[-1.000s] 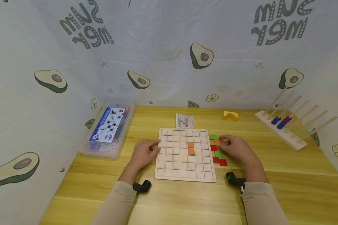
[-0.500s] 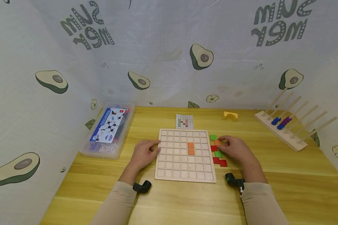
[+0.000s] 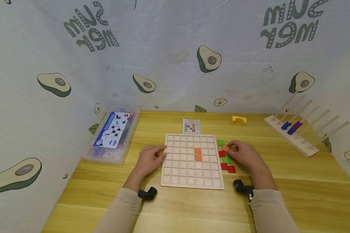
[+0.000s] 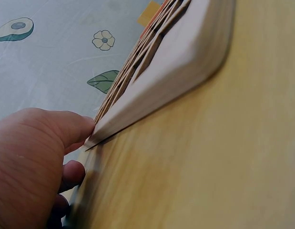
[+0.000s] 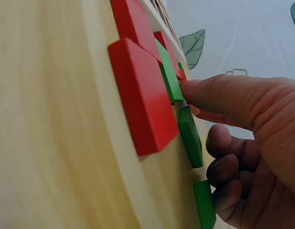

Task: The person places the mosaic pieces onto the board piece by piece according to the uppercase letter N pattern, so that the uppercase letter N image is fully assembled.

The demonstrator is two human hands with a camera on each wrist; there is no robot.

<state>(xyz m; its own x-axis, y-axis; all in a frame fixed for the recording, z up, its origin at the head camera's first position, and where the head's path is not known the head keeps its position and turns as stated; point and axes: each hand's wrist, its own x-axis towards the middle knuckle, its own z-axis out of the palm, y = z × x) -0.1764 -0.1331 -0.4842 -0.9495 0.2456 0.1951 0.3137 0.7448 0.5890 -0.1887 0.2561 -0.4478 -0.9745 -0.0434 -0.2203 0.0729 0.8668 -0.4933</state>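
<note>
A square wooden grid board (image 3: 182, 170) lies flat on the table, with two orange tiles (image 3: 198, 154) set in its cells one above the other. My left hand (image 3: 148, 159) touches the board's left edge with thumb and index finger; in the left wrist view the thumb (image 4: 76, 125) meets the rim. Beside the board's right edge, my right hand (image 3: 245, 154) pinches an orange tile (image 3: 225, 148) between thumb and index finger. Red tiles (image 5: 142, 95) and green tiles (image 5: 190, 136) lie around it. The thumb covers most of the orange tile in the right wrist view.
A printed grid card (image 3: 191, 126) lies behind the board. At the left stands a clear plastic box (image 3: 125, 142) with a molecule label. A yellow arch block (image 3: 238, 120) sits at the back, and a wooden peg stand with beads (image 3: 291, 136) at the right.
Both hands stay nearly where they were. The orange tile under my right fingertips has tilted slightly.
</note>
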